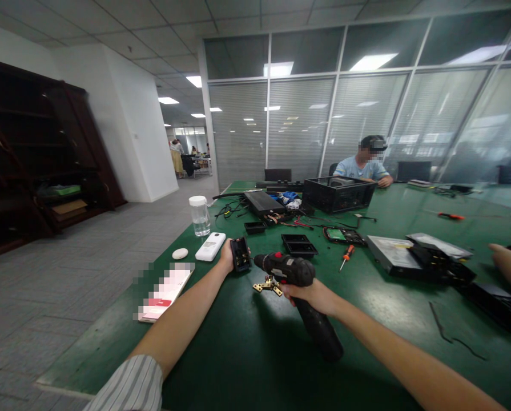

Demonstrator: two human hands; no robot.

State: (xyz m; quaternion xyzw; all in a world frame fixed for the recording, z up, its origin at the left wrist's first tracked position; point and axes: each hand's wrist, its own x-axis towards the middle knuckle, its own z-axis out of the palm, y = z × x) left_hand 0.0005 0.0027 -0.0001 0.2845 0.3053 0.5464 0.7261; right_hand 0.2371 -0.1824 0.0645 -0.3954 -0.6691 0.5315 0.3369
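A striped sleeve (131, 385) covers the left arm over the green table (246, 354). The right hand (310, 295) is closed around the grip of a black drill (287, 268), with a brass bracket (269, 285) just below it. The left hand (228, 255) grips a small black box (240, 254) at the drill's tip. Behind lie a white remote (210, 246), a black tray (298, 245) and a screwdriver (346, 256). Farther off, a person (364, 165) sits by a computer case (336, 194).

The small black box (240, 254) is a flat rectangular piece, held upright in the left hand (227, 257) above the green table (246, 354). The drill (287, 268) is black with a red button. Gripped by the right hand (313, 297), it has its nose pointing left, almost touching the box, and its handle slanting down. A little brass bracket (268, 285) sits just beneath the nose.
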